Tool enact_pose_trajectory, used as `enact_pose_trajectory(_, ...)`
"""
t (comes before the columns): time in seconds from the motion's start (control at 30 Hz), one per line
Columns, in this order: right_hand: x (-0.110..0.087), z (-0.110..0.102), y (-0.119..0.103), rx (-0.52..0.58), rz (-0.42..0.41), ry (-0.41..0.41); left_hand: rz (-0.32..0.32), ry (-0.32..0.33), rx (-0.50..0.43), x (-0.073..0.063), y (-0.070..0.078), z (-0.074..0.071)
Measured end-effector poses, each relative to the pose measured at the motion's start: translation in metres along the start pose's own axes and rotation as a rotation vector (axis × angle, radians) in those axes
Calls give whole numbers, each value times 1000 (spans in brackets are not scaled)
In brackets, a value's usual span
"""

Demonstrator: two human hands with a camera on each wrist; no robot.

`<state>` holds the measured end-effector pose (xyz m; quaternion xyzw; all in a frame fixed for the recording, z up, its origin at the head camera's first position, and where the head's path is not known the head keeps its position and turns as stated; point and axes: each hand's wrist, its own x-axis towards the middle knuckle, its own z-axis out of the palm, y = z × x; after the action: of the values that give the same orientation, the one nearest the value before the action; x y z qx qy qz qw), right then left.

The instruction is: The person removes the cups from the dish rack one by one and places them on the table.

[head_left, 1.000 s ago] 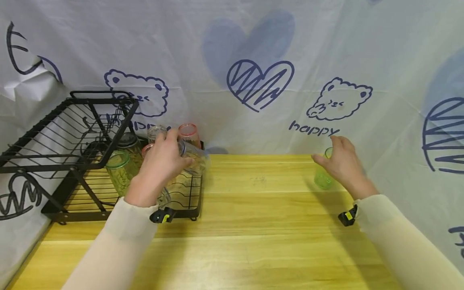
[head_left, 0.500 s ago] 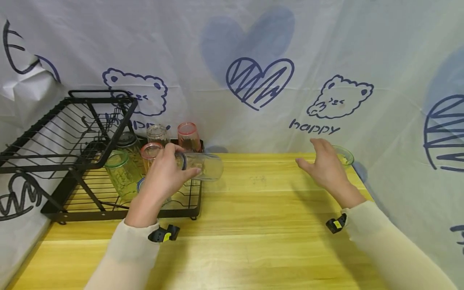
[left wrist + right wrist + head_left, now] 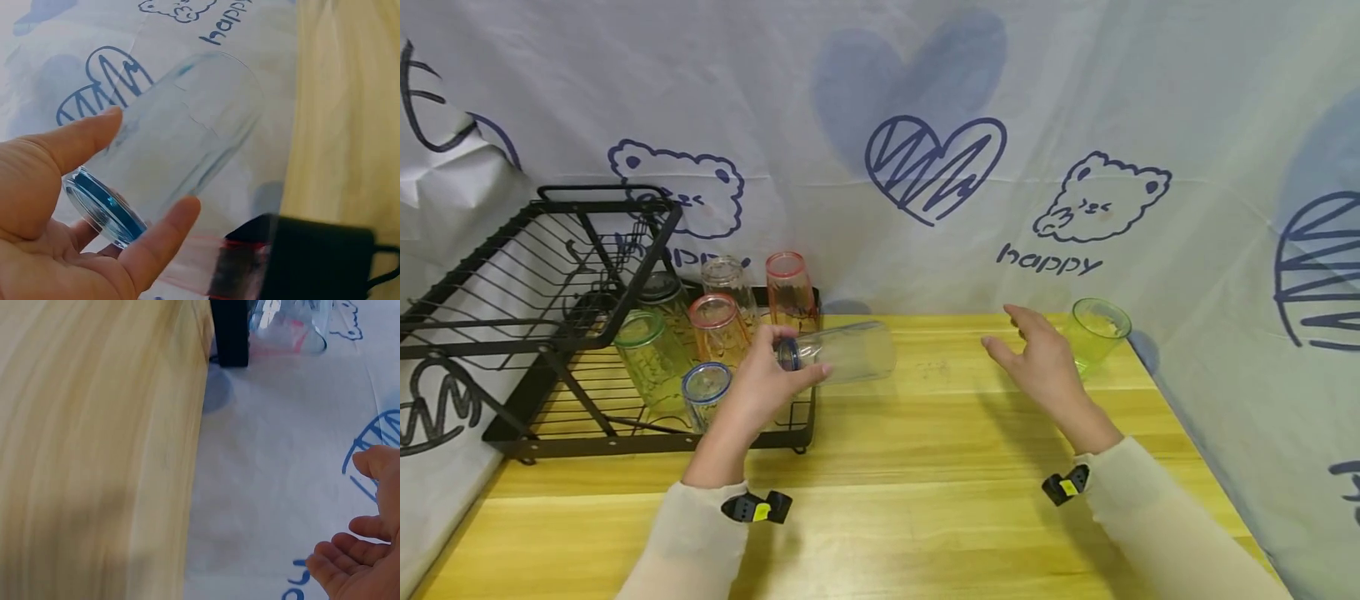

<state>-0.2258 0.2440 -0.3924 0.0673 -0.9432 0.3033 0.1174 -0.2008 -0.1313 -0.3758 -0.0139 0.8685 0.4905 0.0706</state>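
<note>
My left hand (image 3: 767, 379) grips a clear drinking glass (image 3: 853, 352) by its blue-ringed end. The glass lies almost level in the air beside the black dish rack (image 3: 655, 446), its wide end pointing right. In the left wrist view, thumb and fingers (image 3: 165, 240) curl about the blue ring (image 3: 109, 203). My right hand (image 3: 1037, 358) hovers over the table with fingers spread and nothing in them. Just right of it, a green glass (image 3: 1097, 329) stands on the table.
Inside the rack stand several glasses, among them a green-ringed one (image 3: 655, 358), a red-ringed one (image 3: 790, 292) and a blue-ringed one (image 3: 706, 387). The rack's upper tier (image 3: 535, 275) overhangs the left. A printed cloth (image 3: 940, 75) hangs behind the wooden table (image 3: 925, 467).
My left hand has drawn the clear glass rightward out over the rack's right edge, tipping it closer to level. My right hand has left the green glass and moved left.
</note>
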Motion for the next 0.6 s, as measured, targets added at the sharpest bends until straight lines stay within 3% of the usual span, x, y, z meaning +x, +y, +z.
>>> enact_pose_trajectory(0.3,-14,26,-12,265,9,-62,12,-55,-178,-5,-14,20)
enact_pose_trajectory(0.6,-24,40,-18,437,20,-229,49,-139,-347,-9,-22,37)
